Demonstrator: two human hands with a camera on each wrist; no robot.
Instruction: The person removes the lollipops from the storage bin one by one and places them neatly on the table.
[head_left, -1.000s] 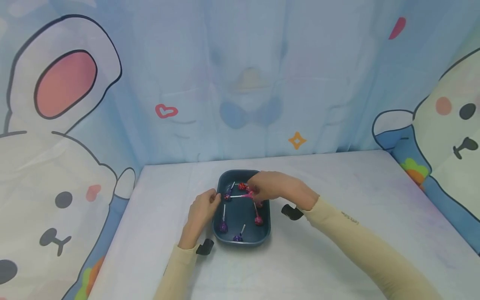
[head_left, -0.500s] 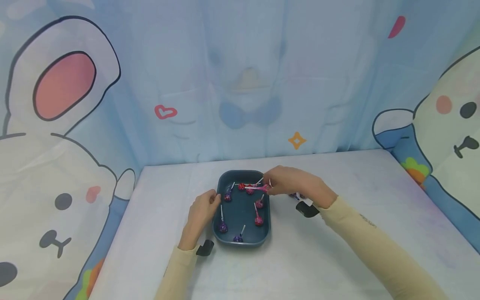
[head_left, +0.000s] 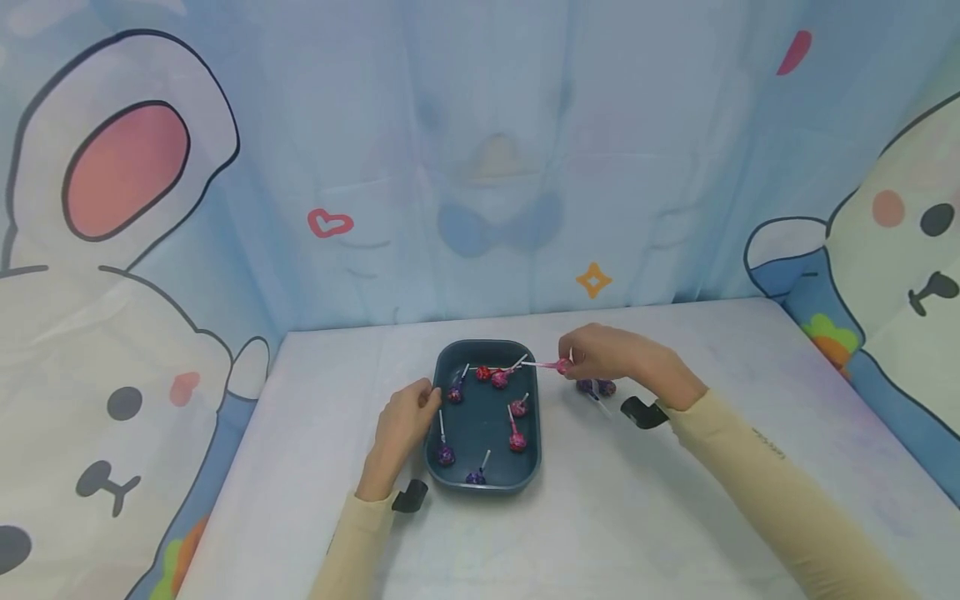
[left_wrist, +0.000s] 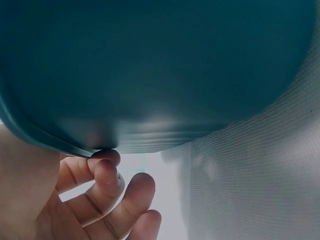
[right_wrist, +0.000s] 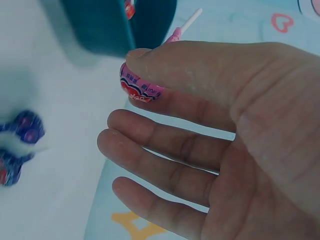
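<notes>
My right hand (head_left: 603, 352) pinches a pink-wrapped lollipop (head_left: 561, 366) by its candy head, just beyond the right side of the dark blue box (head_left: 483, 487). In the right wrist view, thumb and forefinger hold the lollipop (right_wrist: 137, 89) while the other fingers extend apart from it; its white stick points toward the box (right_wrist: 95, 30). My left hand (head_left: 403, 423) grips the box's left rim with its fingertips, seen close up at the edge in the left wrist view. Several red, pink and purple lollipops lie in the box, among them a purple one (head_left: 446, 454).
A pair of purple lollipops (head_left: 596, 387) lies on the white tablecloth (head_left: 585, 525), under and beside my right hand. Behind the table hangs a light blue cartoon curtain (head_left: 502, 192).
My right hand has moved right, carrying the pink lollipop from above the box to beyond its right rim. The purple lollipops on the table came into view. The left hand stays at the rim.
</notes>
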